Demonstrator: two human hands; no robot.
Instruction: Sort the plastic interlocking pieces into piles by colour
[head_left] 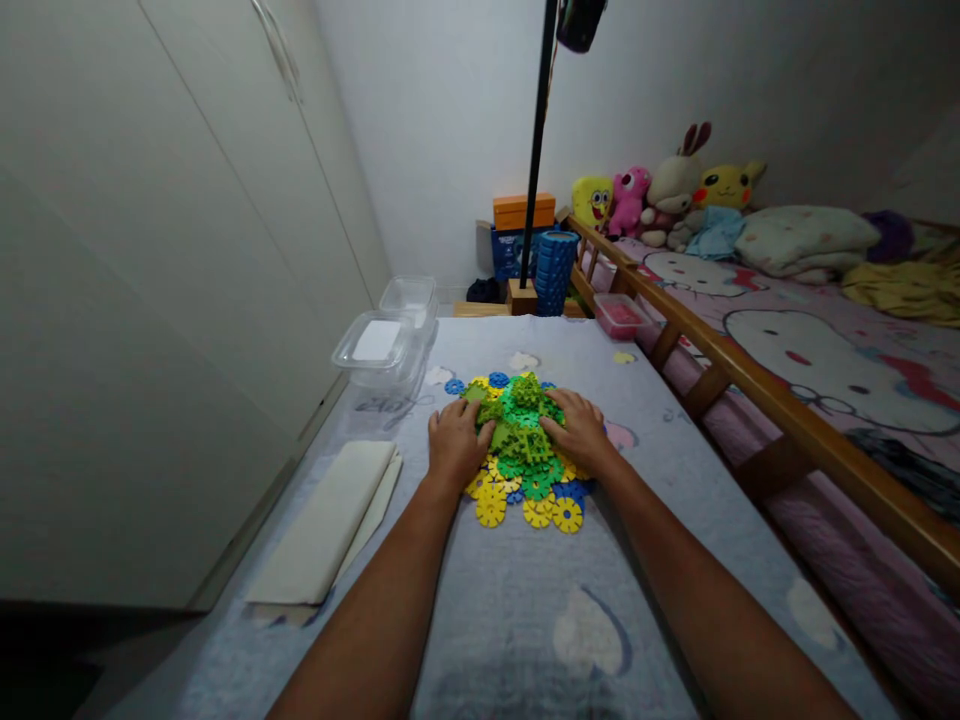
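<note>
A heap of plastic snowflake discs (525,445) in green, yellow and blue lies on the cloth-covered table. My left hand (459,440) rests against the heap's left side, fingers spread over the green discs. On the opposite side my right hand (577,428) touches the heap with its fingers apart. Green pieces are piled highest between both hands. Flat yellow discs (491,505) spread out at the near edge, with blue discs (574,492) to the right among them. Some discs are hidden under my fingers.
Clear plastic containers (375,345) stand at the table's left edge, behind a folded cream cloth (330,525). A pink-filled box (619,315) sits at the far right corner. A wooden bed rail (720,375) runs along the right. A black pole (536,150) rises beyond the table.
</note>
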